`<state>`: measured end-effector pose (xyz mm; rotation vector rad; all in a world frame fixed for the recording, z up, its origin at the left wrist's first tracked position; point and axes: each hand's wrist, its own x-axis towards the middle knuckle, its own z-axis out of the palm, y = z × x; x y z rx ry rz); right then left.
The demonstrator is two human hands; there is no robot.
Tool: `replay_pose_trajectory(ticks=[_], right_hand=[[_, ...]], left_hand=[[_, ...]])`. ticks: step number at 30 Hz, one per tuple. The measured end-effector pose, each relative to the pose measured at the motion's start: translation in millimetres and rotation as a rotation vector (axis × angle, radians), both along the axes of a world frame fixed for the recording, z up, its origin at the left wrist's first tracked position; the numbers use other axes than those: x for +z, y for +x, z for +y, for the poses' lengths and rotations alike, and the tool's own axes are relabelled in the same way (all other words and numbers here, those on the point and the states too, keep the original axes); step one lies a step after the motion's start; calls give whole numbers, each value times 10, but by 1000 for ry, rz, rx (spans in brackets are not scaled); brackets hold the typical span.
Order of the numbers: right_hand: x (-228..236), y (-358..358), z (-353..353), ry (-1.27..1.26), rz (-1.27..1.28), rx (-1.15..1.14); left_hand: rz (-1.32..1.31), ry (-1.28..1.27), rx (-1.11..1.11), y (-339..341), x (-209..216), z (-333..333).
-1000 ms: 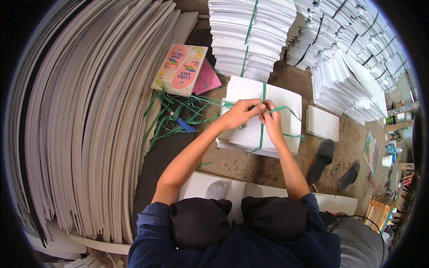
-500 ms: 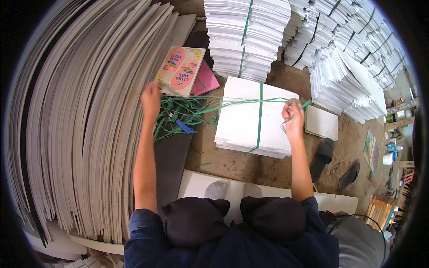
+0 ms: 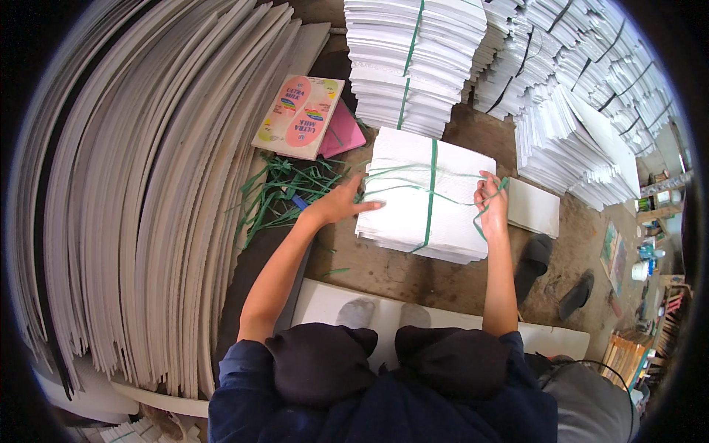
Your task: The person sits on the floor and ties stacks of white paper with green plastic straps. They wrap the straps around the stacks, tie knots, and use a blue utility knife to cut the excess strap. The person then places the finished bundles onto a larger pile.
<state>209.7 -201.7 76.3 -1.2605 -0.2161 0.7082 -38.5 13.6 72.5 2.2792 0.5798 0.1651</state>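
A stack of white sheets [image 3: 399,210] lies on the floor in front of me, with one green strap [image 3: 432,159] round it from front to back. My left hand [image 3: 338,204] is at the stack's left edge, fingers spread and thumb over the top sheet. Across the top, loose lengths of green strap [image 3: 458,198] run between the two hands. My right hand [image 3: 493,198] pinches green strap at the right edge, where a short end sticks out and a loop hangs down. Whether the left fingers touch the strap is hard to see.
Tall grey boards [image 3: 140,199] lean along the left. A tangle of green strap [image 3: 277,210] with a blue tool [image 3: 298,201] lies beside a printed carton sheet [image 3: 299,114]. Strapped white stacks [image 3: 413,59] stand behind. A smaller pile [image 3: 533,207] and dark sandals [image 3: 533,269] are at right.
My left hand has come down and right, from beside the printed carton sheet to the stack's left edge, and its fingers have spread. The strap, taut before, now lies slack across the stack.
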Motion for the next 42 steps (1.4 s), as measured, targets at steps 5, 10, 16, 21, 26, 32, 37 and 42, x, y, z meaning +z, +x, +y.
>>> replay_pose_trajectory(ticks=[5, 10, 16, 21, 26, 32, 37, 42], right_hand=[[285, -77, -169, -406, -173, 198], [344, -33, -173, -756, -753, 357], [561, -346, -55, -1089, -1061, 219], [359, -434, 55, -1088, -1185, 271], [266, -563, 175, -1035, -1316, 290], [213, -634, 85, -1077, -1279, 266], [400, -775, 170, -1236, -1365, 348], [803, -951, 374, -1168, -1574, 361]], left_hand=[[-231, 39, 269, -103, 204, 613], [-29, 186, 780, -1012, 104, 1476], [363, 676, 957, -1092, -161, 884], [-360, 300, 271, -403, -777, 460], [-25, 538, 144, -4, -1734, 228], [335, 523, 21, -11, -1725, 299], [-86, 247, 231, -18, -913, 403], [-348, 206, 198, 146, 201, 264]])
